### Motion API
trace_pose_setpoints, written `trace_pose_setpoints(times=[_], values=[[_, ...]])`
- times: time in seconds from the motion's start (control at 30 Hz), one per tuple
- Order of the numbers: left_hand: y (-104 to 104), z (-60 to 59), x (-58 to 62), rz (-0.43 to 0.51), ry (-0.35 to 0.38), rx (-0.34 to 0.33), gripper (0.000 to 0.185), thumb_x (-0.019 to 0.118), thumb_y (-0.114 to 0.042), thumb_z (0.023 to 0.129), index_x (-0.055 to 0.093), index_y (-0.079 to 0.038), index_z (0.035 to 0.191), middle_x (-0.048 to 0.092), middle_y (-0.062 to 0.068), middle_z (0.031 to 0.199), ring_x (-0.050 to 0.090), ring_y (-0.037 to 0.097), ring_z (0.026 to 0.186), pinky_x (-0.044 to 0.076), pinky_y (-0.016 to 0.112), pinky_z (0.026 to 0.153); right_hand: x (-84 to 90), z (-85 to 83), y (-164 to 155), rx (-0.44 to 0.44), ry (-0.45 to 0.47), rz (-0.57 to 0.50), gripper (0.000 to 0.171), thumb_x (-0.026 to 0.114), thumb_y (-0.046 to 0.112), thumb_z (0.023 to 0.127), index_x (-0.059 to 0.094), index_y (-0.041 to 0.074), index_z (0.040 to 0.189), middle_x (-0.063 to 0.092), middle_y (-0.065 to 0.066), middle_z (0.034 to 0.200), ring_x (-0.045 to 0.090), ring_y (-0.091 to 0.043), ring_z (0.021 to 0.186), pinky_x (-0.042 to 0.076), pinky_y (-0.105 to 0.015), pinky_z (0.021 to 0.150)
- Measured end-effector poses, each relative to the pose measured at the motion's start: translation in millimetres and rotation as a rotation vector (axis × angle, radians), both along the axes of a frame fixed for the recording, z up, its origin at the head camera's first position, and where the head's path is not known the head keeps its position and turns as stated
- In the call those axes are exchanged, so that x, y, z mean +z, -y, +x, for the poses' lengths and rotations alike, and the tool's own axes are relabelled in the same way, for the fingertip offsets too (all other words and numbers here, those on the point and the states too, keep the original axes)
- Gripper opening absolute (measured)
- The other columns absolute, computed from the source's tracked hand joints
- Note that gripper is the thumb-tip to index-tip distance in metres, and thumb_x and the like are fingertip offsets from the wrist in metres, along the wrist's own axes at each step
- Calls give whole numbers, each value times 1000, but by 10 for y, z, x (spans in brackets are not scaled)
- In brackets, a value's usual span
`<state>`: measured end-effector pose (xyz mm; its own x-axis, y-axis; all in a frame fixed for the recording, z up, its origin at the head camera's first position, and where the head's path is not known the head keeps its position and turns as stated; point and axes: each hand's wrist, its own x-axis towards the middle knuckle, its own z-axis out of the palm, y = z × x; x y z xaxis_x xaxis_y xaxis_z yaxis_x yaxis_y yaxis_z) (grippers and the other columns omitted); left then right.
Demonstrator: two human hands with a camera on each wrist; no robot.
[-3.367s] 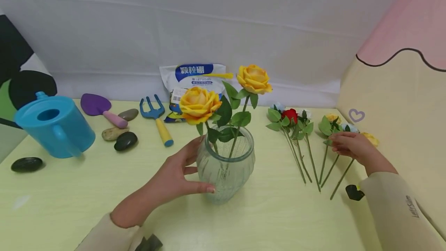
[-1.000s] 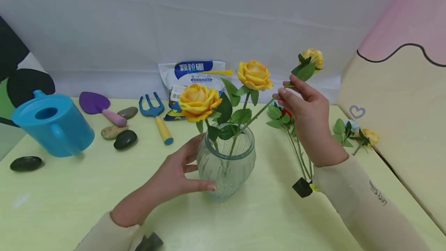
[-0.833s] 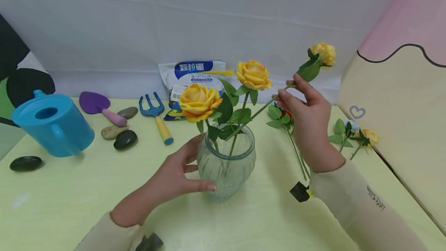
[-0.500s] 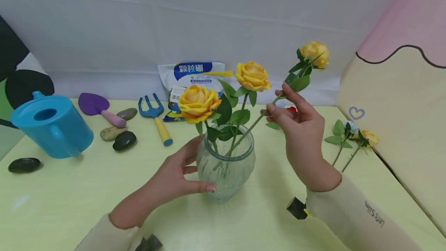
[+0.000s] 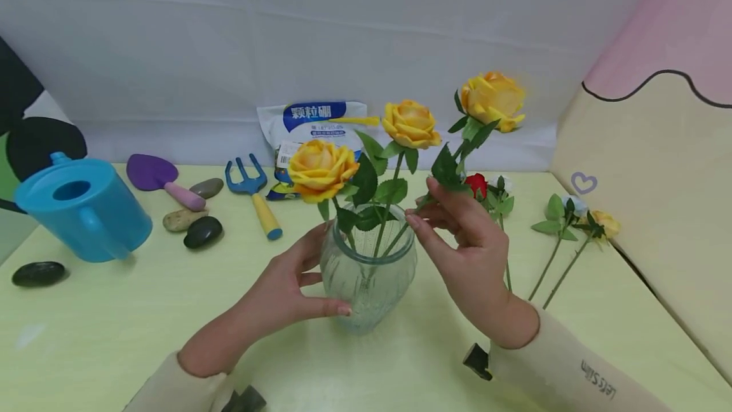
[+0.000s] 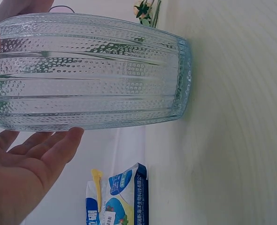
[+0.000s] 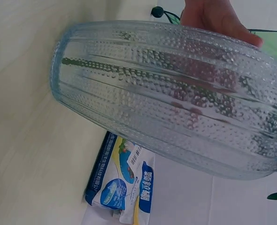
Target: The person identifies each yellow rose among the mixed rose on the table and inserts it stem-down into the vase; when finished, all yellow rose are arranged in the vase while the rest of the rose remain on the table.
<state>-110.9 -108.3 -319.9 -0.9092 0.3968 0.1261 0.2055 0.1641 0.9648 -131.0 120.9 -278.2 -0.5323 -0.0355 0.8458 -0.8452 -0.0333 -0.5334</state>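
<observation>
In the head view my left hand (image 5: 286, 291) grips the side of a ribbed clear glass vase (image 5: 377, 294), thumb in front. Two yellow roses, one in front (image 5: 323, 170) and one behind (image 5: 410, 124), stand in it. Over the vase's right rim, my right hand (image 5: 474, 266) pinches the stem of a third yellow rose (image 5: 493, 102); the stem's lower part is inside the glass. The left wrist view has the vase (image 6: 91, 75) between thumb and fingers of the left hand (image 6: 30, 164). A green stem (image 7: 105, 68) shows through the dimpled glass in the right wrist view.
Behind the right hand lie a red rose (image 5: 476, 186) and a white one (image 5: 502, 184); farther right, a pale blue flower (image 5: 577, 205) and a yellow one (image 5: 606, 224). A blue watering can (image 5: 86, 208), trowel (image 5: 151, 171), hand fork (image 5: 254, 199), stones (image 5: 203, 233) and printed bag (image 5: 326, 116) stand left and back.
The right hand has picked up the third yellow rose from the right-hand group, carried it left and lowered its stem into the vase. The left hand has stayed on the vase.
</observation>
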Motion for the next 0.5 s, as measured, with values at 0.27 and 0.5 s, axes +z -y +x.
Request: trace_pose_setpoints(times=[0.27, 0.5], values=[[-1, -5, -2, 5, -11, -5, 98, 84, -13, 67, 25, -14, 145, 34, 10, 144, 38, 30, 128, 48, 37, 91, -31, 10, 22, -53, -39, 19, 26, 67, 2, 83, 68, 4, 109, 67, -5, 96, 64, -16, 84, 53, -27, 77], [3, 5, 3, 3, -12, -8, 98, 83, -13, 67, 24, -12, 146, 34, 12, 144, 38, 31, 128, 48, 37, 91, -48, -11, -7, -89, 7, 111, 23, 57, -8, 83, 68, -4, 103, 66, -3, 104, 56, -19, 97, 47, -32, 86]])
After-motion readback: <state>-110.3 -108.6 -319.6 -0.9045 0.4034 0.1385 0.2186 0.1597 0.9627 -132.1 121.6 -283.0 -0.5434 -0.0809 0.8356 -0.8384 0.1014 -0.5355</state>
